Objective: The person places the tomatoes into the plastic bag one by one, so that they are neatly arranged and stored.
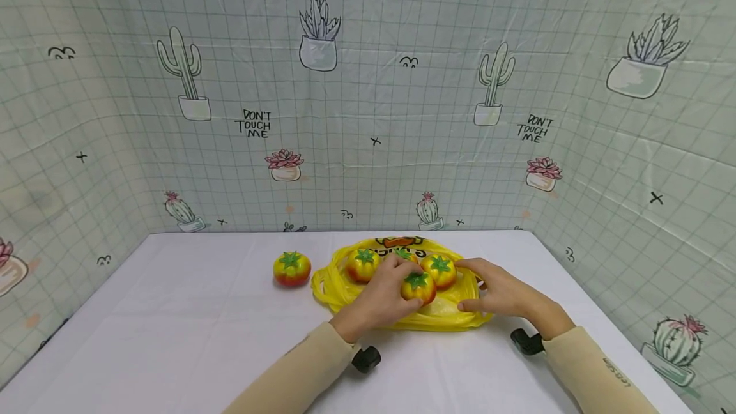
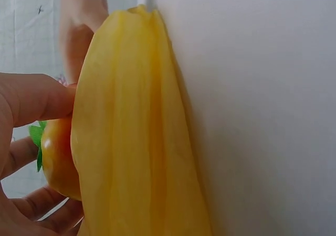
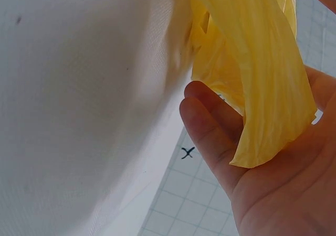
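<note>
While left grip holds a tomato, right grip wide, touching yellow bag.

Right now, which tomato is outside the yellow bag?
The leftmost tomato: it sits alone on the table. The others are in or over the bag, the front one held in the left hand.

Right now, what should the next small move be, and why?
Probably the left hand should gently let go of the held tomato in the yellow bag: it appears within the rim, close to other tomatoes, with the right hand at the bag's edge.
</note>
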Demonstrator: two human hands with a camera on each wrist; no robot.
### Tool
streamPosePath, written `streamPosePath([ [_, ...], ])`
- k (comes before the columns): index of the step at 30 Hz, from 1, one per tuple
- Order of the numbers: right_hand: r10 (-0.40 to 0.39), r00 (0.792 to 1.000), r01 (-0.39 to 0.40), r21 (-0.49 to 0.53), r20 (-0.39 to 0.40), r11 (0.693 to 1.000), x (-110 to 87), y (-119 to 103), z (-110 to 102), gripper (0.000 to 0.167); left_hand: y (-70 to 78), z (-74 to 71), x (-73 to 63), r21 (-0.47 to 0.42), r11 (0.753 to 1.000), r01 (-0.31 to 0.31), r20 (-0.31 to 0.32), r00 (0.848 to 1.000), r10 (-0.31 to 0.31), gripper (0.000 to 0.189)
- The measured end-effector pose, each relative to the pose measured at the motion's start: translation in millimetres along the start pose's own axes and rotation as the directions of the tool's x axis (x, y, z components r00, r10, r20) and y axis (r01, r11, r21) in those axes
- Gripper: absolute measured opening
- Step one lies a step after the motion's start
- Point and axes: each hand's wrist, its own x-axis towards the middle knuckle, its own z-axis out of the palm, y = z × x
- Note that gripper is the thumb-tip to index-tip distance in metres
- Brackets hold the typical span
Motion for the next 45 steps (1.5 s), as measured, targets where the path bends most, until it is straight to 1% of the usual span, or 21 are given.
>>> streamPosePath([
  [6, 0.0, 1.0, 0.0, -0.002, 0.003, 1.0, 0.4, -0.4, 0.9, 0.078, 0.8, 3.6, -0.4, -0.007, 0.999, 0.045, 0.002, 0.999, -0.045, 0.043],
  [10, 0.003, 1.0, -0.003, -0.001, 0.0, 1.0, 0.0, -1.8, -0.4, 0.078, 0.2, 4.5, 1.3, -0.005, 0.998, 0.061, 0.0, 0.998, -0.061, 0.043],
  [17, 0.022, 1.0, -0.022, 0.008, 0.005, 1.0, -0.5, -2.1, -0.6, 0.078, -1.7, 6.6, 1.9, 0.0, 0.998, 0.066, -0.002, 0.998, -0.066, 0.042],
  [21, 0.019, 1.0, -0.019, 0.008, 0.007, 1.0, -0.3, -1.9, -0.5, 0.079, -2.7, 7.3, 1.8, -0.002, 0.997, 0.071, -0.001, 0.997, -0.071, 0.042],
  [26, 0.01, 1.0, -0.011, 0.004, 0.007, 1.0, 0.2, -1.2, -0.2, 0.078, -3.6, 7.9, 2.5, 0.003, 0.996, 0.094, 0.015, 0.995, -0.094, 0.043],
  [30, 0.011, 1.0, -0.012, 0.005, 0.007, 1.0, 0.4, -0.9, -0.4, 0.079, -3.3, 8.4, 2.4, 0.01, 0.995, 0.101, 0.034, 0.994, -0.101, 0.043],
  [45, 0.022, 1.0, -0.022, -0.002, 0.004, 1.0, -0.9, -4.2, -2.2, 0.078, -1.6, 8.7, 2.0, 0.008, 0.993, 0.115, 0.042, 0.992, -0.115, 0.043],
])
